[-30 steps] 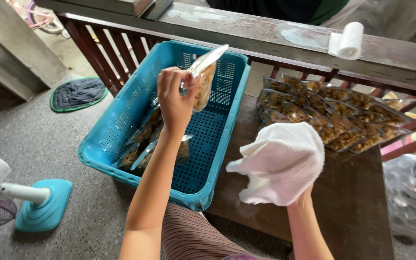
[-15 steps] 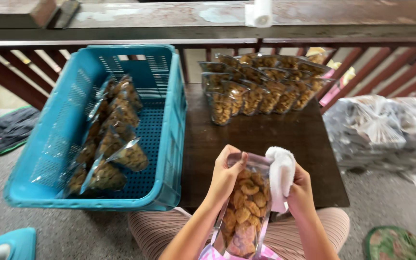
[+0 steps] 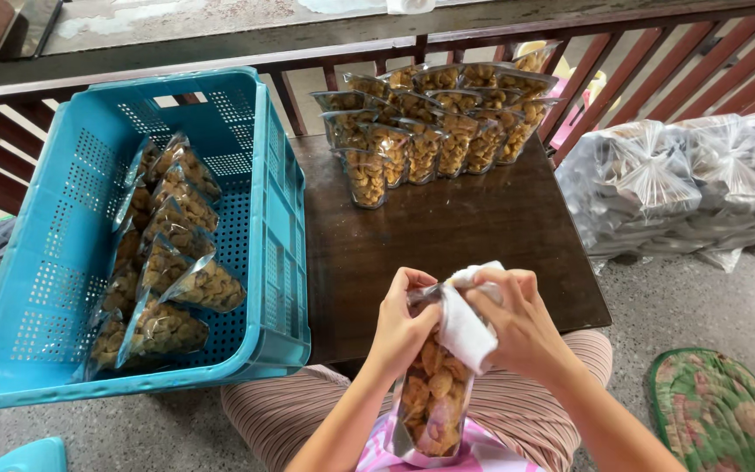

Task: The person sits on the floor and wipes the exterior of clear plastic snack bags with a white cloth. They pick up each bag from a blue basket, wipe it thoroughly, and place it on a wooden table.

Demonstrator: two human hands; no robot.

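Snack pouch (image 3: 430, 393) held over lap, left hand (image 3: 402, 328) pinching top, right hand (image 3: 517, 328) pressing white cloth (image 3: 463, 325) there; risk: slack grip, pouch slipping, contents spilling off counter (image 3: 447, 236).

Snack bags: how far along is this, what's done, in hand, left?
Done, it seems: a row of filled snack bags lies in the blue crate. In hand: the left hand holds one clear bag of snacks upright over the lap, while the right hand presses a white cloth against its top. Likely left: a cluster of open-topped bags stands at the far edge of the dark table.
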